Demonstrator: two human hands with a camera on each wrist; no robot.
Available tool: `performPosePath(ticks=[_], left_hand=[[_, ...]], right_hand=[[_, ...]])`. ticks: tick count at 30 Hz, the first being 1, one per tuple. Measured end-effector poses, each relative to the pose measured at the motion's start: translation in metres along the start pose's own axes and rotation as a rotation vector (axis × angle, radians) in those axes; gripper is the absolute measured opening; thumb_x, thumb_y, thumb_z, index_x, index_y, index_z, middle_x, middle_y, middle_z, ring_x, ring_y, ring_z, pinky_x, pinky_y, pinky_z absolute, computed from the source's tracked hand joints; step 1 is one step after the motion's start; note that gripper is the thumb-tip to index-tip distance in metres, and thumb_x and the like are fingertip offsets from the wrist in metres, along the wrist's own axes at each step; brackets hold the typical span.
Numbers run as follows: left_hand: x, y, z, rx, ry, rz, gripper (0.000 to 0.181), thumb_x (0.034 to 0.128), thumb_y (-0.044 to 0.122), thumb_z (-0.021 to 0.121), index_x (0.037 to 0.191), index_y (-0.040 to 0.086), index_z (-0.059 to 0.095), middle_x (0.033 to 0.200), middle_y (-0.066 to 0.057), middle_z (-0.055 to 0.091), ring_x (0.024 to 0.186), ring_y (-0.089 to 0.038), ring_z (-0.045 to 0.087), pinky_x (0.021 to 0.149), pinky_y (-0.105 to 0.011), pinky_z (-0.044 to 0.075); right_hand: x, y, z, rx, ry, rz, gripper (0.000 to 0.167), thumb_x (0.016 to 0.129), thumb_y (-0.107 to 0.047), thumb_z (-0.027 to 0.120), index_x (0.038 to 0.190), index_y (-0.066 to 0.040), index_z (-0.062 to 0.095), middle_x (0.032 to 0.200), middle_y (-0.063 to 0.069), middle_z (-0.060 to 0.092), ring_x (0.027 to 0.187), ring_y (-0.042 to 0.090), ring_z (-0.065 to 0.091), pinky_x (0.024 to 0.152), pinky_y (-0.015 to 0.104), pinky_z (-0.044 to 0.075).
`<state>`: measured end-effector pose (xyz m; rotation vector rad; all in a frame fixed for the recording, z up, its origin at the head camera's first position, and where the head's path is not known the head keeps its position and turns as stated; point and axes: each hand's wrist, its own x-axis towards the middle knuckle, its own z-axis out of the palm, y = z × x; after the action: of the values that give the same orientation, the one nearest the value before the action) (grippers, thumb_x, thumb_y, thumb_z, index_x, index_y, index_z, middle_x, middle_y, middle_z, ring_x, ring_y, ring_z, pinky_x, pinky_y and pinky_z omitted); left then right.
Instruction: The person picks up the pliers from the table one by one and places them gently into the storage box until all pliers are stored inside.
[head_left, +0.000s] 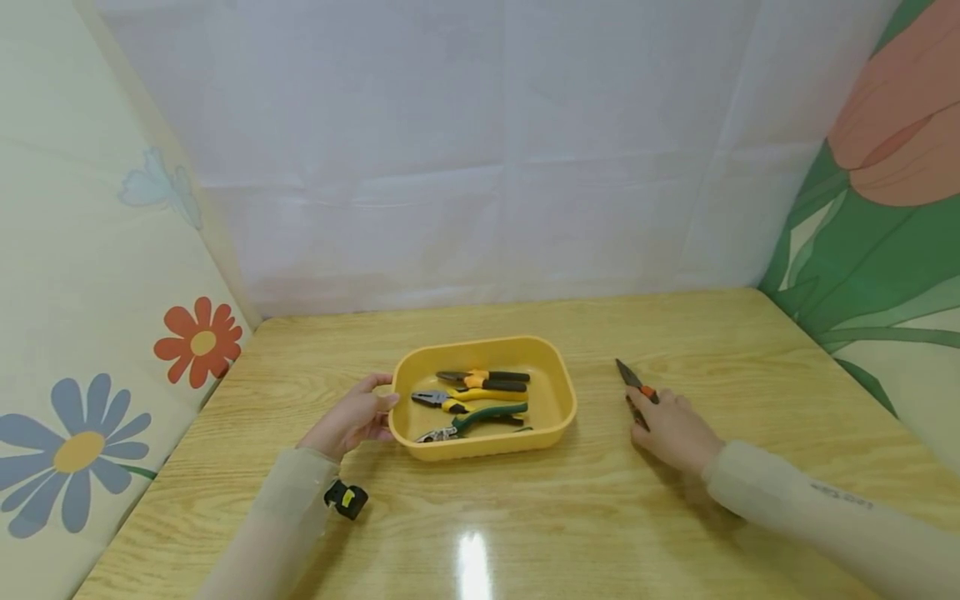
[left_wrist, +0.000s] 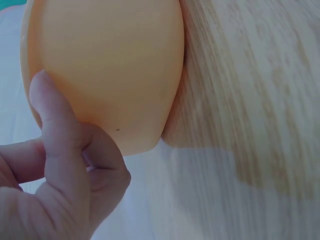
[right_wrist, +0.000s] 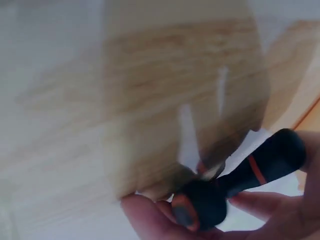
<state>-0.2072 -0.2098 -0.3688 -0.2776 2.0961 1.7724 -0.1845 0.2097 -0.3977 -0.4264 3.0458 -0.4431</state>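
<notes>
A yellow plastic bin (head_left: 556,408) stands on the table, and my left hand (head_left: 362,419) grips its left end. In the left wrist view the thumb (left_wrist: 52,102) lies over the bin's rim, with the other fingers curled outside. Inside lie needle-nose pliers (head_left: 498,385) with black and orange handles, pliers (head_left: 495,395) with yellow handles and pliers (head_left: 487,412) with green handles. To the right of the bin, my right hand (head_left: 678,432) holds another pair of needle-nose pliers (head_left: 632,377), tips pointing away. Their dark handles (right_wrist: 270,162) with orange marks show between the fingers in the right wrist view.
Around the bin spreads the wood-grain table (head_left: 510,508). A small black object (head_left: 347,498) with a yellow patch is beside the left sleeve; whether it is attached cannot be told. Behind hangs a white sheet (head_left: 465,167), with flower-patterned cloths (head_left: 112,275) at the sides.
</notes>
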Motion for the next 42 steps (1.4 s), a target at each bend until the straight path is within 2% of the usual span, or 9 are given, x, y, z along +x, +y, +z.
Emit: performPosePath(ticks=[4, 8, 13, 18, 26, 42], left_hand=[[0.001, -0.001, 0.0, -0.001, -0.006, 0.003, 0.044, 0.1038, 0.005, 0.039, 0.145, 0.003, 0.025, 0.086, -0.012, 0.055, 0.064, -0.014, 0.054, 0.053, -0.024, 0.051], [0.001, -0.002, 0.0, 0.006, -0.013, 0.006, 0.044, 0.104, 0.006, 0.039, 0.145, 0.003, 0.025, 0.085, -0.011, 0.055, 0.063, -0.014, 0.055, 0.053, -0.023, 0.051], [0.003, -0.004, 0.0, 0.002, -0.005, 0.003, 0.044, 0.1038, 0.006, 0.04, 0.145, 0.003, 0.025, 0.085, -0.012, 0.055, 0.062, -0.014, 0.055, 0.052, -0.024, 0.051], [0.003, -0.005, 0.001, -0.002, -0.004, 0.003, 0.044, 0.1034, 0.005, 0.04, 0.145, 0.002, 0.025, 0.085, -0.013, 0.057, 0.063, -0.015, 0.057, 0.052, -0.024, 0.052], [0.003, -0.006, -0.001, -0.003, -0.014, 0.009, 0.044, 0.104, 0.006, 0.04, 0.145, 0.003, 0.025, 0.084, -0.012, 0.055, 0.062, -0.014, 0.055, 0.051, -0.024, 0.051], [0.003, -0.003, -0.001, -0.009, -0.003, 0.012, 0.045, 0.1037, 0.006, 0.04, 0.146, 0.002, 0.025, 0.083, -0.012, 0.056, 0.061, -0.014, 0.056, 0.052, -0.024, 0.052]], right_hand=[[0.0, 0.002, -0.002, 0.022, 0.004, 0.012, 0.057, 0.087, -0.013, 0.054, 0.139, 0.008, 0.044, 0.09, 0.027, 0.045, 0.069, 0.029, 0.039, 0.053, 0.034, 0.033], [0.002, 0.003, -0.002, -0.024, 0.04, 0.025, 0.052, 0.089, -0.016, 0.051, 0.137, 0.005, 0.049, 0.086, 0.024, 0.047, 0.067, 0.029, 0.041, 0.051, 0.036, 0.035], [0.003, 0.005, -0.001, -0.091, 0.097, 0.011, 0.045, 0.093, -0.021, 0.059, 0.133, 0.0, 0.055, 0.08, 0.021, 0.047, 0.064, 0.029, 0.044, 0.047, 0.037, 0.039], [0.002, 0.007, -0.002, -0.131, 0.141, -0.016, 0.042, 0.091, -0.018, 0.061, 0.131, -0.006, 0.059, 0.077, 0.019, 0.043, 0.063, 0.028, 0.04, 0.042, 0.034, 0.037], [0.0, 0.004, -0.009, -0.165, 0.283, -0.1, 0.037, 0.088, -0.015, 0.067, 0.125, -0.009, 0.066, 0.073, 0.013, 0.04, 0.059, 0.023, 0.036, 0.039, 0.029, 0.033], [-0.003, -0.014, -0.027, -0.151, 0.281, -0.125, 0.038, 0.089, -0.014, 0.069, 0.126, -0.009, 0.065, 0.075, 0.012, 0.042, 0.059, 0.021, 0.036, 0.041, 0.029, 0.032]])
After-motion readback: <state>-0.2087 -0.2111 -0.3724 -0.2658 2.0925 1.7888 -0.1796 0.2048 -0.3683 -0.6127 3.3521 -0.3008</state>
